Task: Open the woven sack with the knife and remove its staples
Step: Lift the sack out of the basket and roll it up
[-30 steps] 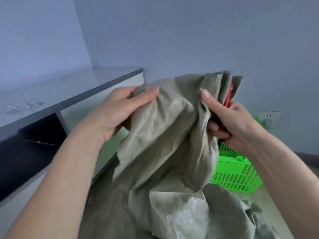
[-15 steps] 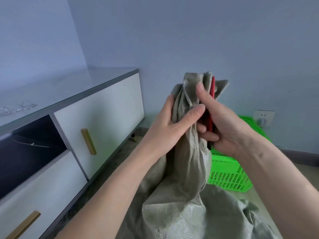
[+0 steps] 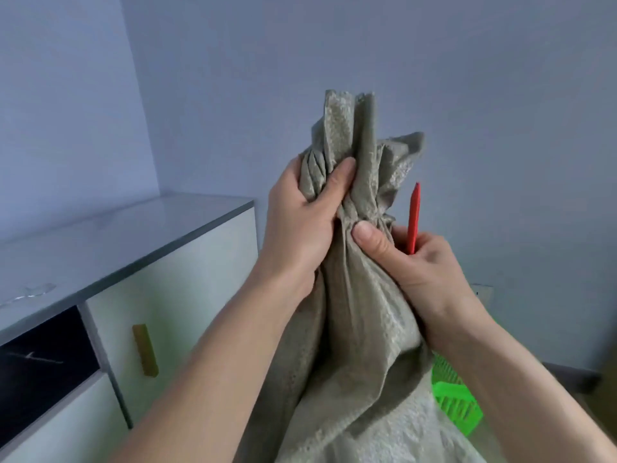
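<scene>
Soft grey-green woven plastic sack (image 3: 360,295) bunches easily: left hand (image 3: 300,222) grips its gathered neck; right hand (image 3: 417,265), just below, pinches it while holding a red-handled knife (image 3: 413,218).

The sack (image 3: 360,295) is dull grey-green with a fine woven grain, paler and speckled where light catches it. The knife (image 3: 413,218) is plain bright red. The basket (image 3: 454,406) is vivid green with a slatted grid. The cabinet (image 3: 187,295) has white fronts, a grey glossy top, a dark open bay and a mustard handle (image 3: 145,349). The wall (image 3: 500,95) is flat blue-grey.
</scene>
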